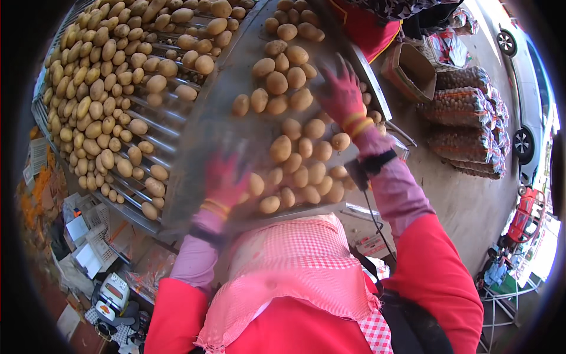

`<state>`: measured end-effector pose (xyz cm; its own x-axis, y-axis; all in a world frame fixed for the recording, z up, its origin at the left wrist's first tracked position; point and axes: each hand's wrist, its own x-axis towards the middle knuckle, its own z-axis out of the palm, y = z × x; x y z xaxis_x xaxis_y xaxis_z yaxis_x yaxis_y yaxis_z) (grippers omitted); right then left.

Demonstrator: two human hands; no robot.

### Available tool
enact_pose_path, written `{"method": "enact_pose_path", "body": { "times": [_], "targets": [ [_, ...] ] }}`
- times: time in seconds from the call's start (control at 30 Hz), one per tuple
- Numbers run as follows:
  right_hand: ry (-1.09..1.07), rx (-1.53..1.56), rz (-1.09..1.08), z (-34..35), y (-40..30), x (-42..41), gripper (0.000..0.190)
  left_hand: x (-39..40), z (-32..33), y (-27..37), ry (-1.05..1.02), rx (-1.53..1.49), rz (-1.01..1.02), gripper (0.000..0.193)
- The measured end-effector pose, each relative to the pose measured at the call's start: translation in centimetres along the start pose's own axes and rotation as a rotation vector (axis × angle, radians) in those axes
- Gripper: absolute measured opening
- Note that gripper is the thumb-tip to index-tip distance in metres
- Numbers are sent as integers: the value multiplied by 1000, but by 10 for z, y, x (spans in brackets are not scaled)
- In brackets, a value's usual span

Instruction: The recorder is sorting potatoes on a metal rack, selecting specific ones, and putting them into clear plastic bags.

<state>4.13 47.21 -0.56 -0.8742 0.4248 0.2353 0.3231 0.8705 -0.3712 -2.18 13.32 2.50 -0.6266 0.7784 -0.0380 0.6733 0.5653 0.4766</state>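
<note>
My left hand point(224, 179), in a pink knit glove, is blurred over the bare left part of a metal sorting table point(199, 146). Its fingers look spread, and a potato point(256, 184) lies close by its thumb side. My right hand point(341, 93), gloved the same way, hovers or rests near the table's right edge with fingers apart; contact is unclear. Nothing shows in its grasp. Between the hands lies a loose group of potatoes point(305, 147). Farther up the table is another cluster of potatoes point(277, 83). More small potatoes show partly behind my right hand.
A roller conveyor point(154, 110) heaped with potatoes adjoins the table's left side. Beyond the table's right rim point(370, 82) stand an open cardboard box point(409, 73) and stacked mesh sacks point(462, 126). Another person's red garment point(369, 31) shows at the top. A cable point(373, 217) hangs from my right wrist.
</note>
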Motion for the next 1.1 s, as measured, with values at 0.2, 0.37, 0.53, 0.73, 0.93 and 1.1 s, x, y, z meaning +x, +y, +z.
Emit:
{"method": "enact_pose_path", "body": {
  "times": [0.2, 0.37, 0.53, 0.73, 0.93, 1.1],
  "targets": [
    [-267, -126, -127, 67, -16, 67, 66, -83, -51, -174, 176, 603, -1218, 84],
    [-465, 29, -322, 11, -10, -39, 75, -149, -28, -179, 2, 433, -1225, 80],
    [-269, -152, 4, -41, -2, -162, 74, -143, -3, -100, 348, 44, -483, 63],
    [-357, -113, 22, -49, -41, -205, 70, -90, -4, -2, -96, -81, 80, 53],
    [-336, -37, -70, -26, -81, -185, 60, -101, -7, -68, 213, 166, -352, 47],
    [-445, 10, 5, -4, -86, -187, 66, -86, -3, 2, -189, -973, -442, 42]
  ]
}}
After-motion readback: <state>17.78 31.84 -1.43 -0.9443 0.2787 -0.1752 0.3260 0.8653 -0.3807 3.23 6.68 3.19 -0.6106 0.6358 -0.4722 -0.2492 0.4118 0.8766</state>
